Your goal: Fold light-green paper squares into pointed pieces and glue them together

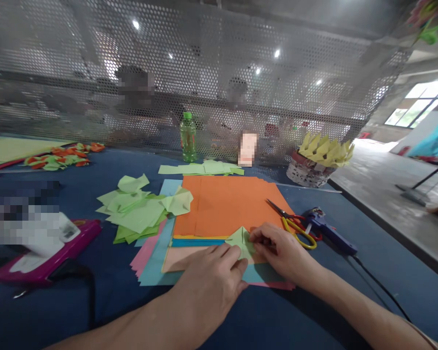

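Observation:
A small folded piece of light green paper (244, 243) lies over the front part of a stack of coloured paper. My left hand (219, 267) presses on its left side with curled fingers. My right hand (277, 245) pinches its right edge between thumb and fingers. Under both hands is the stack, with orange sheets (226, 204) on top and blue, peach and pink sheets showing at its edges. To the left sits a loose pile of green paper pieces (135, 209), one of them overlapping the orange sheet. Scissors (295, 228) with red and yellow handles rest beside my right hand.
A blue glue gun (330, 233) with a cord lies at the right. Behind the stack are green strips (208, 167) and a green bottle (188, 138). A basket (310, 167) with yellow paper points stands back right. A magenta device (54, 253) is at left.

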